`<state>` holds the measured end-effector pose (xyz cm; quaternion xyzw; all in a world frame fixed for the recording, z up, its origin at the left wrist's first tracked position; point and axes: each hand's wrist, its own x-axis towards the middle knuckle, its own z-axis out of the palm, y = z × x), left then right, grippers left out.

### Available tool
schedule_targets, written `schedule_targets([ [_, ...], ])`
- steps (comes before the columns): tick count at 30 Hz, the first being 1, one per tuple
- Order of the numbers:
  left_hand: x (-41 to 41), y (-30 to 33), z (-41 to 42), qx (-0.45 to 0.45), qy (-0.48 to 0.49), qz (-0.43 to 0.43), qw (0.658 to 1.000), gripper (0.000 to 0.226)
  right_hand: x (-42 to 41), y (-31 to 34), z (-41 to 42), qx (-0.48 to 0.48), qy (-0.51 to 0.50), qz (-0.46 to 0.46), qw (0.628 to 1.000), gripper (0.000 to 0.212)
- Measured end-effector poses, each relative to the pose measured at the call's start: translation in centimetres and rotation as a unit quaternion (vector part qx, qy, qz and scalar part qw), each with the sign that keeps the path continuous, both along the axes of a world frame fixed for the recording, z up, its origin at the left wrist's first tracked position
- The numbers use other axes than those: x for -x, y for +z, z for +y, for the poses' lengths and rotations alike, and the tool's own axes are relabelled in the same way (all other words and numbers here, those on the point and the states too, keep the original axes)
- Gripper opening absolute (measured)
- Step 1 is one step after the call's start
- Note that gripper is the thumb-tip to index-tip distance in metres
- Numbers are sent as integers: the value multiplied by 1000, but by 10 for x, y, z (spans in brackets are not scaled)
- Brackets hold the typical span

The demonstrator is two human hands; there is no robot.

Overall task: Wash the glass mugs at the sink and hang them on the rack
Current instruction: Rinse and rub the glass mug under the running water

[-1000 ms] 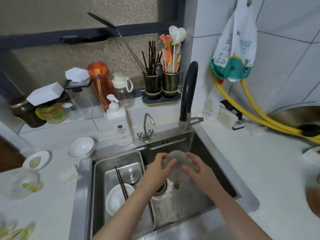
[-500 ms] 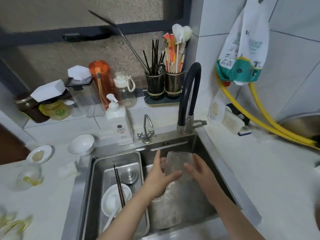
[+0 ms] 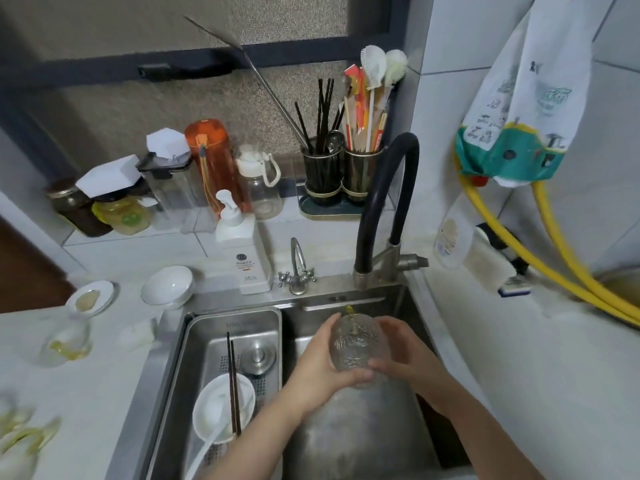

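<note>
Glass mug [image 3: 357, 351]: upright-tilted at lower centre, long axis near vertical; handle hidden.
Left hand [image 3: 320, 363]: grips mug.
Right hand [image 3: 401, 355]: grips mug.

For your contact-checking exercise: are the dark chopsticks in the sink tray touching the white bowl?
Touching. The head view shows the chopsticks lying across the white bowl, their lower ends resting on it, with no gap visible.

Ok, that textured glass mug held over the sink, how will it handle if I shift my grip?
The glass mug is probably slippery if wet. Both the left hand and right hand cup it. Being glass above a steel sink, it would likely break if dropped.
</note>
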<state>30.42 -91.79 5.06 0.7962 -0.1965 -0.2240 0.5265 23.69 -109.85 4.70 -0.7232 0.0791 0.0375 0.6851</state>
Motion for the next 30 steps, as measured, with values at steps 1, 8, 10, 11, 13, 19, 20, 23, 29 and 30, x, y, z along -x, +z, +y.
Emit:
schedule_targets([
  [1,0,-1,-3,7,5,-7,1000,94,-2,-1,-4,-8,4,-3,1000,68],
  [8,-4,-8,-24,25,81,-38,996,88,-31,-2,-33,9,-46,4,999,28],
  [10,-7,-9,-28,23,86,-40,995,92,-53,-6,-55,80,-147,9,986,25],
  [11,-8,-9,-30,19,86,-41,995,92,-65,-6,-67,116,-189,19,975,29],
  [13,-12,-7,-34,16,88,-51,995,87,-89,-8,-92,170,-227,49,958,39],
  [19,-20,-3,-43,20,100,-54,993,84,-129,-19,-136,387,-159,63,906,47],
  [20,-21,-3,-44,18,98,-56,993,84,-131,-22,-138,405,-149,54,901,44],
  [23,-23,-1,-46,17,94,-63,993,81,-135,-29,-140,415,-145,28,898,34],
  [29,-26,3,-48,19,93,-53,994,86,-141,-39,-150,385,-170,29,907,26],
  [30,-26,3,-48,21,92,-52,994,86,-142,-40,-151,381,-171,32,908,26],
])
